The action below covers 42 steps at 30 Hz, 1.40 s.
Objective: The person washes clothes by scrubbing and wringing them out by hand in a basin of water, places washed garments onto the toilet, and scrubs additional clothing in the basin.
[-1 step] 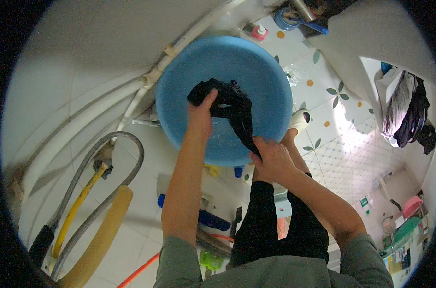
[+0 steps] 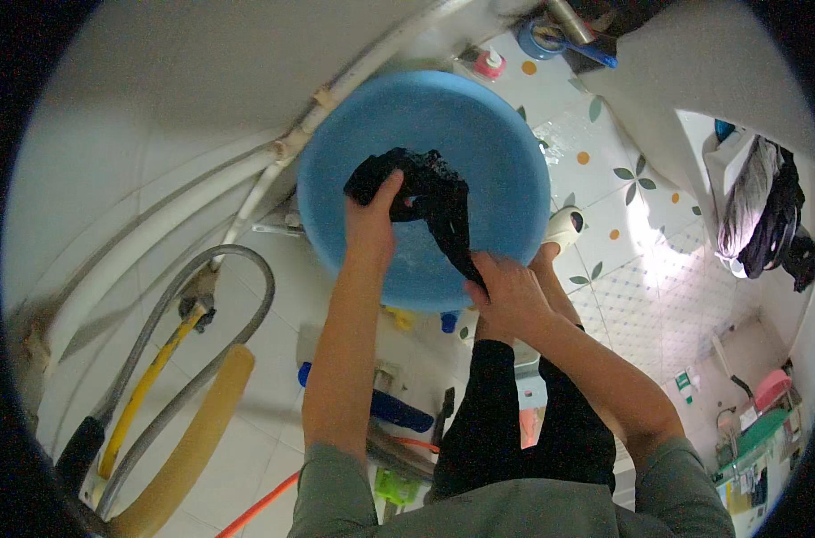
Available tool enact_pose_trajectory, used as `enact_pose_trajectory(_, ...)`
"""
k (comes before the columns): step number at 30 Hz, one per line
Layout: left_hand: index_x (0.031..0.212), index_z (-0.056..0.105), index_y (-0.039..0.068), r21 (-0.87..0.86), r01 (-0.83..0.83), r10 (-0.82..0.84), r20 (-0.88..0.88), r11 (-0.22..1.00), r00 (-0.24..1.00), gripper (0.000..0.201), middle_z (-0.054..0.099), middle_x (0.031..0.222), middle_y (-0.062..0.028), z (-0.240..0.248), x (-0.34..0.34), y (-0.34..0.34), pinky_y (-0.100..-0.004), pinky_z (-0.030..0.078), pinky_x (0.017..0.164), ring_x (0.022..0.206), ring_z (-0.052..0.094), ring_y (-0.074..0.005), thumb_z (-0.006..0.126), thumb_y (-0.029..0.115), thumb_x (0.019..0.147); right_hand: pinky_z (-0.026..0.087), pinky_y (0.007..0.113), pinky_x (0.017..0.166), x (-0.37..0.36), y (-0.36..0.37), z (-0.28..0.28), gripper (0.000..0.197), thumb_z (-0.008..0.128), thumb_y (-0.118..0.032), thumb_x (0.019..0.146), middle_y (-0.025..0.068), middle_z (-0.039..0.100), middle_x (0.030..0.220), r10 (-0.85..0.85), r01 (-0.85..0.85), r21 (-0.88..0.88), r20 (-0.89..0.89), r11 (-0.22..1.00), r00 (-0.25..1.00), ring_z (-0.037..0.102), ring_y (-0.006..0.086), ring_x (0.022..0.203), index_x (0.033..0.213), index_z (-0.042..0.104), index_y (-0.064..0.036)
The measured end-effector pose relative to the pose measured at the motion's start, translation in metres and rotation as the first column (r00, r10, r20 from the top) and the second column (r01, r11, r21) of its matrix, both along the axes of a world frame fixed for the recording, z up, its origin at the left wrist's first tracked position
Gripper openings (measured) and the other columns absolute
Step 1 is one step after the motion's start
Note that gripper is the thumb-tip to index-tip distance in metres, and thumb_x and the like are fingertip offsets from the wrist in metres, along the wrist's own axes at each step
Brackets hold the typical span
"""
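cloth, one; in two hands

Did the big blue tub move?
No. Against the orange floor dot beside it, the blue tub looks to be in the same spot; the whole picture just shifted a little.

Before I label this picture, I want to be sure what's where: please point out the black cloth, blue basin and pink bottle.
Black cloth (image 2: 446, 202), head view: middle of its bunched fabric.
Blue basin (image 2: 504, 134), head view: inner wall, picture's right side.
Pink bottle (image 2: 489, 69), head view: its pink body.
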<state>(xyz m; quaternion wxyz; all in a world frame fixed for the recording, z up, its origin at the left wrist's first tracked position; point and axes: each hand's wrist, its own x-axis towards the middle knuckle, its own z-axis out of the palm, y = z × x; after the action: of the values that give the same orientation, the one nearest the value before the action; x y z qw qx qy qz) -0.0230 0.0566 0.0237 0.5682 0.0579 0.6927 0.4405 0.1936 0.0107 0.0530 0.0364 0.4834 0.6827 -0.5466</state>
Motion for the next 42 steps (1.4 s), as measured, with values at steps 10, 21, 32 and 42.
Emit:
enact_pose_trajectory(10,0.105,0.062,0.003,0.136,0.839,-0.429,-0.81,0.527,0.4,0.035,0.063,0.114,-0.0141,0.08,-0.017,-0.024,-0.0445,0.046,0.093,0.107,0.059,-0.0313,0.073,0.009,0.072,0.053,0.043,0.077,-0.049,0.065,0.04,0.046,0.066,-0.03,0.087,0.0197,0.064,0.105,-0.615,0.486,-0.39,-0.36,0.782,0.702,0.064,0.0317,0.095,0.12,0.055,0.0003)
enact_pose_trajectory(21,0.131,0.054,0.019,-0.636,0.653,-0.841,-0.542,0.411,0.002,0.062,0.046,0.133,-0.0164,0.001,0.018,-0.086,-0.0491,0.04,0.101,0.123,0.045,-0.0389,0.07,0.014,0.072,0.05,0.048,0.088,-0.051,-0.003,-0.11,0.045,0.066,-0.024,0.08,0.0294,0.061,0.112,-0.626,0.58,-0.44,0.049,0.686,0.778,0.059,0.0473,0.098,0.113,0.056,0.005)
enact_pose_trajectory(32,0.132,0.043,0.003,-0.234,0.015,0.05,0.271,0.972,0.961,0.049,0.054,0.124,-0.0135,-0.028,0.018,-0.099,-0.0374,0.049,0.091,0.11,0.057,-0.0241,0.059,0.028,0.093,0.048,0.038,0.087,-0.064,0.006,-0.075,0.037,0.063,-0.018,0.085,0.0219,0.065,0.105,-0.557,0.455,-0.477,-0.09,0.752,0.826,0.063,0.0307,0.1,0.112,0.058,0.0058)
enact_pose_trajectory(42,0.133,0.038,-0.001,0.162,0.038,0.042,-0.466,0.986,0.884,0.04,0.058,0.123,-0.0175,0.007,0.033,-0.1,-0.0319,0.045,0.094,0.112,0.057,-0.0221,0.052,0.008,0.096,0.048,0.045,0.089,-0.037,0.026,-0.043,0.036,0.066,-0.019,0.083,0.0253,0.065,0.106,-0.553,0.544,-0.107,-0.107,0.833,0.826,0.061,0.0419,0.104,0.113,0.058,0.0002)
